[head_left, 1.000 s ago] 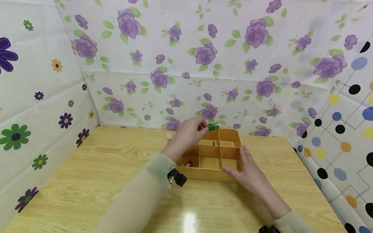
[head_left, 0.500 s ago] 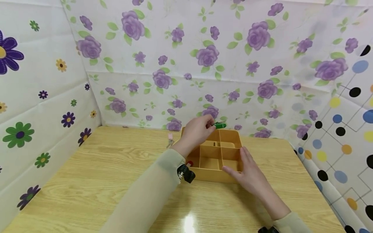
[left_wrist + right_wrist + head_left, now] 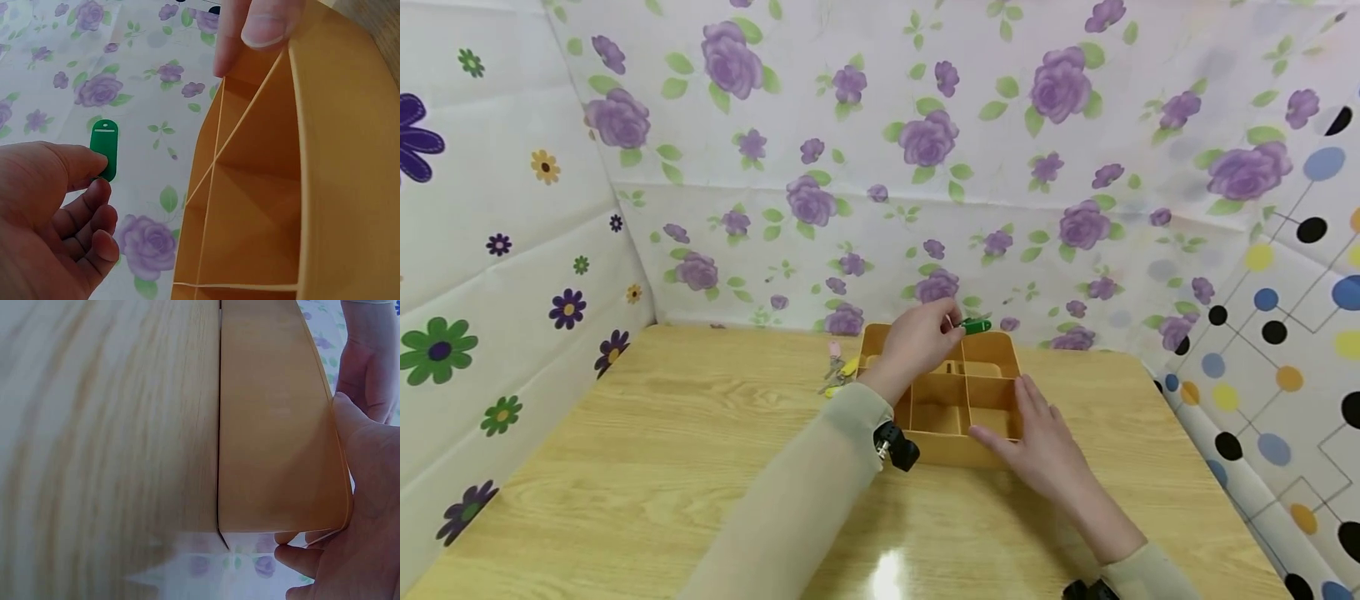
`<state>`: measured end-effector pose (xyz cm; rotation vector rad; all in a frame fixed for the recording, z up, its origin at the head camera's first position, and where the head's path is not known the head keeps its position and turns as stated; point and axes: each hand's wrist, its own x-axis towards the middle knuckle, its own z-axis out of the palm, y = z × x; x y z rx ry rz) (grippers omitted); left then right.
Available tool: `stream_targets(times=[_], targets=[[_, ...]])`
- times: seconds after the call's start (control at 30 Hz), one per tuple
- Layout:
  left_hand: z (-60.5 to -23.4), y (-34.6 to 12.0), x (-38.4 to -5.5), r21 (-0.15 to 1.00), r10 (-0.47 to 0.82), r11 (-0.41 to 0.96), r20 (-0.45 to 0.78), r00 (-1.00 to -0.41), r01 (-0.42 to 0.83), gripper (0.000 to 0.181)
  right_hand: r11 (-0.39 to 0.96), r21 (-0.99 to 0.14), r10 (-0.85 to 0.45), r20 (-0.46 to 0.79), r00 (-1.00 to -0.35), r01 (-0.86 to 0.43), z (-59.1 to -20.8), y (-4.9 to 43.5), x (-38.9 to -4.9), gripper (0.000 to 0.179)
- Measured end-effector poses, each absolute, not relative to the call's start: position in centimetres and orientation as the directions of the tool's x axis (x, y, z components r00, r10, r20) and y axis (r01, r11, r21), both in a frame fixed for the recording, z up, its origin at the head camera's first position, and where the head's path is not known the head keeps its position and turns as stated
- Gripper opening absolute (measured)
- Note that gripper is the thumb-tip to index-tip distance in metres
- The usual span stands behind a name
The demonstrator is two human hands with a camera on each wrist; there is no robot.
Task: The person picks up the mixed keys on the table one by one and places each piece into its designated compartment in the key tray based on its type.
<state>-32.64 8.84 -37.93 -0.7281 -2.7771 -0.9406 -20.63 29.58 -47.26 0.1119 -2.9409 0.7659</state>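
My left hand [image 3: 925, 337] pinches a green key tag [image 3: 976, 326] between thumb and forefinger, above the back of an orange divided box [image 3: 951, 442]. In the left wrist view the green tag [image 3: 105, 147] points up from the fingertips, the other fingers loosely curled. My right hand [image 3: 1045, 437] grips the box's front right corner. Its thumb [image 3: 351, 415] lies at the front rim, and the fingers go round the right side. The left forearm and hand cover the box's left compartments.
Left of the box lie a pink key tag [image 3: 835, 350] and yellow key tags [image 3: 849, 367] with keys on the wooden table [image 3: 715, 433]. Flowered sheeting [image 3: 805, 250] stands behind the table, with dotted sheeting [image 3: 1285, 375] at the right.
My left hand has moved right over the box, carrying the green key tag. The yellow key tags have come into view; the red tag in the box is now hidden. My right hand stays put.
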Motion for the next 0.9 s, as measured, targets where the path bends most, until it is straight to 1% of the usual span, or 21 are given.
stream_targets(times=[0.13, 0.7, 0.9], targets=[[-38.4, 9.4, -32.9, 0.548, 0.408, 0.690, 0.245, -0.880, 0.472, 0.007, 0.877, -0.472, -0.039, 0.107, -0.994, -0.085, -47.1, 29.6, -20.6, 0.126], [-38.9, 11.3, -32.9, 0.458, 0.379, 0.779, 0.199, -0.904, 0.428, 0.009, 0.865, -0.495, -0.040, 0.101, -0.994, -0.085, -47.0, 29.7, -20.8, 0.125], [-39.2, 11.3, -32.7, 0.465, 0.377, 0.772, 0.213, -0.901, 0.433, 0.009, 0.862, -0.497, -0.047, 0.109, -0.993, -0.095, -47.1, 29.4, -20.8, 0.124]])
